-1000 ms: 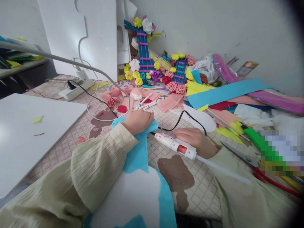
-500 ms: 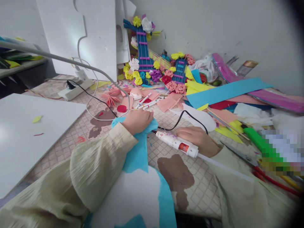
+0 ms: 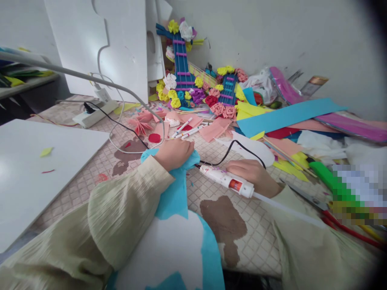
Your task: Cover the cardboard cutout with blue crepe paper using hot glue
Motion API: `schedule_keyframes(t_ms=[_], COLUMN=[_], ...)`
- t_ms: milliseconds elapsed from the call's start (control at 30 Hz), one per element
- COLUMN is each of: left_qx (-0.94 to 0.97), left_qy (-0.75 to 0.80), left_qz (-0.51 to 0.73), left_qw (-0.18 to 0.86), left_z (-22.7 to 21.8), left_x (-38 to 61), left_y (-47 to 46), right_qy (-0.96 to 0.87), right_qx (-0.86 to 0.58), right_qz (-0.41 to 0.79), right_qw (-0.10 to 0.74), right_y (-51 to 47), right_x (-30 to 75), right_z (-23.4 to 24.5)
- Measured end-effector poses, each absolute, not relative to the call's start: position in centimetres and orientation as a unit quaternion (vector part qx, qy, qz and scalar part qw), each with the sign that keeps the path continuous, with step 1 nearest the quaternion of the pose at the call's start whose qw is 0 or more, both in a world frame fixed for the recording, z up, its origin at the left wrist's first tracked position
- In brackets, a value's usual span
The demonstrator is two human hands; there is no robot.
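Observation:
My left hand (image 3: 175, 153) is closed over the top end of a guitar-shaped white cutout (image 3: 178, 241), pressing on the blue crepe paper (image 3: 173, 197) that wraps its neck. Its fingertips are mostly hidden. Blue paper also edges the cutout's rounded body, which lies toward me with its white middle bare. My right hand (image 3: 249, 173), fingers curled, is closed on a white hot glue gun (image 3: 222, 177) just right of the neck. A long clear glue stick (image 3: 287, 207) sticks out of the gun's rear, over my right sleeve.
Scissors (image 3: 305, 195) and a green cutter (image 3: 325, 177) lie at right. Markers (image 3: 187, 131) and pink paper scraps (image 3: 216, 129) lie beyond my hands. Decorated paper guitars (image 3: 183, 68) lean on the wall. A power strip (image 3: 95, 114), trailing cables and a white board (image 3: 45, 169) are left.
My right hand and the glue gun have shifted slightly right, away from the neck. My left hand stays pressed on the blue paper.

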State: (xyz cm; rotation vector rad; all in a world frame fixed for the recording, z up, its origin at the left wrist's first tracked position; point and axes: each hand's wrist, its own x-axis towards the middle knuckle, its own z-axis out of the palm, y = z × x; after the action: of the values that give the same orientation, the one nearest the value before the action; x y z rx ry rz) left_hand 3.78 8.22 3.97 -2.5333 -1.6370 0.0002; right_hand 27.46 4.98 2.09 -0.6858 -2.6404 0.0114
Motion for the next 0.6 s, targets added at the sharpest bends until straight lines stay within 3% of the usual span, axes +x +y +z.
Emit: schedule_keyframes(t_ms=[600], left_qx=[-0.840], left_qy=[-0.536], left_qz=[0.039], left_qw=[0.080], left_z=[4.13], left_x=[3.74], left_y=[8.12], right_qy=[-0.949], right_qx=[-0.251], right_qz=[0.021], right_qw=[0.190], right_y=[4.85], right_x=[27.34], right_z=[2.47])
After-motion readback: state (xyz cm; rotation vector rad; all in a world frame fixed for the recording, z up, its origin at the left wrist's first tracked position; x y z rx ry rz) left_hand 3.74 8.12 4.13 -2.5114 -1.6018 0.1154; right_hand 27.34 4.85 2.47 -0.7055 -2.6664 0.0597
